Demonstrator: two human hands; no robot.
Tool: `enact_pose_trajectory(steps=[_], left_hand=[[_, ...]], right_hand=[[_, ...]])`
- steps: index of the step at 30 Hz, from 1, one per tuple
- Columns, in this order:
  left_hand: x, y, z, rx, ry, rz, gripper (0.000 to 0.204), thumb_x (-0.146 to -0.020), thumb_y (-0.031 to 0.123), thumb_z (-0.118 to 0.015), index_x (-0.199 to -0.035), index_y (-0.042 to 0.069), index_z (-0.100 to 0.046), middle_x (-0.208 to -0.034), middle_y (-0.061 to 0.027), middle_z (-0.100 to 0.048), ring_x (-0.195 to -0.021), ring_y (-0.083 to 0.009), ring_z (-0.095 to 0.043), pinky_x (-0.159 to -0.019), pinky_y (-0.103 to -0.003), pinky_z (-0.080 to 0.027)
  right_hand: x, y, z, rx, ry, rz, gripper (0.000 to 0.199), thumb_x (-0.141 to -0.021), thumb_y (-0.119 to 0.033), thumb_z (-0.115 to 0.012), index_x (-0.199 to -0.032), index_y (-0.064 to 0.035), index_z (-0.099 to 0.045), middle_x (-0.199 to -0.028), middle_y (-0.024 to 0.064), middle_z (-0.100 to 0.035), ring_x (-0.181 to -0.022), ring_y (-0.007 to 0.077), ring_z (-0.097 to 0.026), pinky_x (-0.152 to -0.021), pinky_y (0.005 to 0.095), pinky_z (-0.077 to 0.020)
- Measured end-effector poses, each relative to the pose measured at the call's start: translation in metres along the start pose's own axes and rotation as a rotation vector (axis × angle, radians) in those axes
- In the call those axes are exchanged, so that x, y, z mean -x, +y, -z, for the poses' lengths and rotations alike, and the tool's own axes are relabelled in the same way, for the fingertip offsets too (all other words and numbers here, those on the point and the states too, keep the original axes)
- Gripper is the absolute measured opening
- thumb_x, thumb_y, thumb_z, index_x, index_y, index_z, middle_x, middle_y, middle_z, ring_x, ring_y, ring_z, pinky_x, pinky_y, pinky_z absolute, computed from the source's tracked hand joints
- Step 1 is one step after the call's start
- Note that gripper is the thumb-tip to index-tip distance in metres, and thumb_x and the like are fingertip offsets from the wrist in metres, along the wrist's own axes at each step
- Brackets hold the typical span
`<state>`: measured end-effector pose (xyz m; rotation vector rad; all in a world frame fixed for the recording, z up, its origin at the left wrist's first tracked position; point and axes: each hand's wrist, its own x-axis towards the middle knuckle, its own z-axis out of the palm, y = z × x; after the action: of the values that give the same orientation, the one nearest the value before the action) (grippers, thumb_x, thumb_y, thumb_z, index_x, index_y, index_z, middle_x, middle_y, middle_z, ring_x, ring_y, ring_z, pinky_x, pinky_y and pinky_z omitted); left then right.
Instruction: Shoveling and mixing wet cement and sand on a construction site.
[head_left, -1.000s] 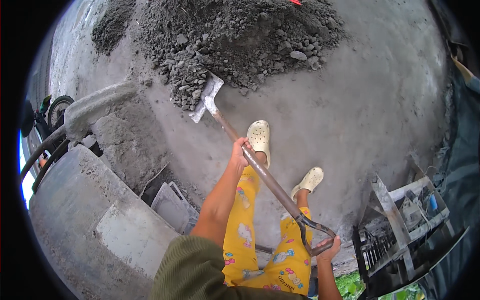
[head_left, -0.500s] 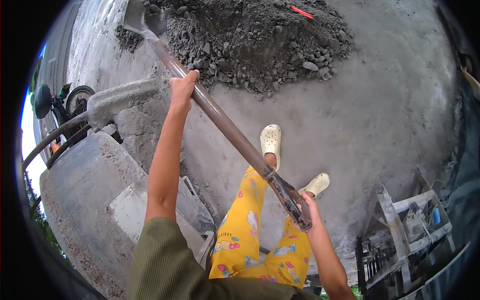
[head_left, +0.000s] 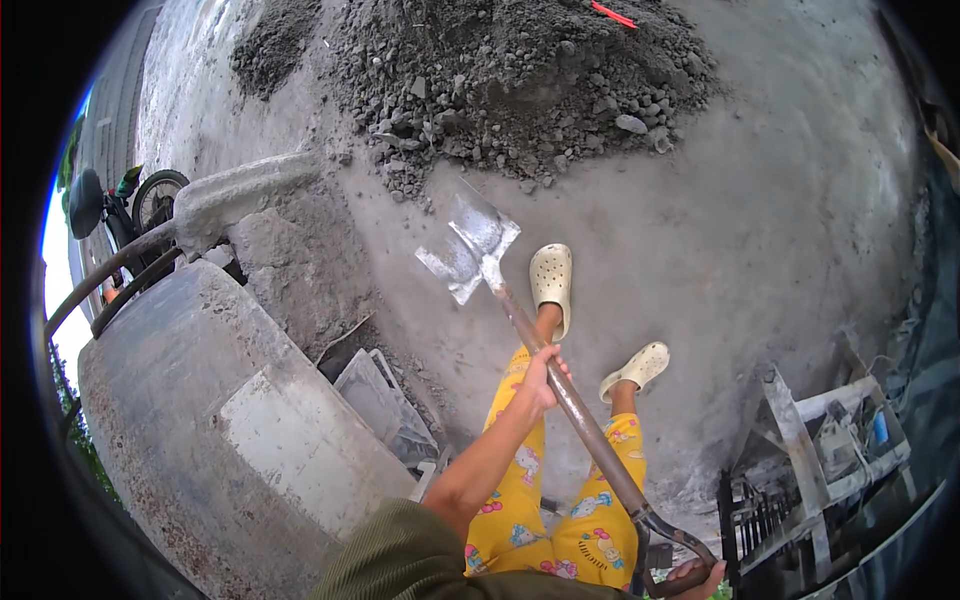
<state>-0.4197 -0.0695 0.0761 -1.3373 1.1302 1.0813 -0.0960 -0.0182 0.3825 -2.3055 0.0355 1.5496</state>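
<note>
Across my front runs a shovel (head_left: 590, 430) with a brown shaft and a worn silver blade, tilted from upper left to lower right. My left hand (head_left: 545, 378) wraps its shaft about midway along. Down at the lower edge, my right hand (head_left: 693, 577) grips the dark loop handle at the shovel's end. The blade hangs near my left foot, just short of a heap of grey gravel and sand (head_left: 530, 90); it carries no visible load. A smaller pile of grey material (head_left: 275, 48) lies to the heap's left.
A large rusty metal drum or tub (head_left: 200, 370) takes up the left side, with a grey box-like container (head_left: 385, 405) beside it. Metal frames (head_left: 810, 470) stand at lower right. A motorbike (head_left: 135, 205) is at far left. A red strip (head_left: 613, 14) lies on the heap.
Both hands have drawn the shovel back toward me and to the right. Its blade left the small pile's edge and came near my feet. The left hand moved down, the right lower and rightward.
</note>
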Motion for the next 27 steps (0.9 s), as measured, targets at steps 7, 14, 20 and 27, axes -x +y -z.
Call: enact_pose_trajectory(steps=[7,14,20,27], left_hand=[[-0.02,-0.006,0.005,0.06,-0.07,0.19,0.023,-0.068,0.022,-0.059,-0.056,0.013,-0.042,-0.049,-0.0003,-0.041,-0.045,-0.0142,-0.042,-0.046,-0.027,-0.04],[-0.097,0.25,-0.004,-0.141,0.006,-0.106,0.023,-0.068,0.017,-0.056,-0.053,0.013,-0.04,-0.047,0.0001,-0.041,-0.042,-0.0137,-0.041,-0.043,-0.028,-0.04],[-0.131,0.416,-0.004,-0.16,0.12,-0.545,0.013,-0.069,0.01,-0.056,-0.068,0.009,-0.043,-0.057,-0.0013,-0.043,-0.047,-0.0126,-0.044,-0.043,-0.028,-0.039],[-0.066,0.462,-0.063,-0.265,0.214,-0.761,0.01,-0.068,0.009,-0.056,-0.068,0.006,-0.046,-0.057,-0.0029,-0.043,-0.046,-0.0141,-0.043,-0.043,-0.029,-0.039]], right_hand=[[0.052,0.012,-0.045,0.304,0.128,0.228,0.043,-0.077,-0.05,-0.04,-0.072,-0.0074,-0.044,-0.053,0.0073,-0.046,-0.044,0.0202,-0.046,-0.041,0.0311,-0.0406],[-0.036,0.116,-0.245,0.034,-0.179,0.134,0.04,-0.075,-0.047,-0.041,-0.064,-0.0092,-0.039,-0.048,0.0053,-0.042,-0.04,0.0199,-0.045,-0.04,0.0319,-0.0416],[-0.131,0.169,-0.385,-0.055,-0.331,-0.115,0.034,-0.073,-0.04,-0.046,-0.064,-0.0084,-0.039,-0.049,0.0066,-0.041,-0.041,0.0197,-0.043,-0.041,0.0309,-0.0399],[-0.13,0.159,-0.424,-0.142,-0.451,-0.338,0.033,-0.072,-0.043,-0.044,-0.065,-0.0117,-0.037,-0.05,0.0053,-0.041,-0.042,0.0196,-0.042,-0.041,0.0316,-0.0364]])
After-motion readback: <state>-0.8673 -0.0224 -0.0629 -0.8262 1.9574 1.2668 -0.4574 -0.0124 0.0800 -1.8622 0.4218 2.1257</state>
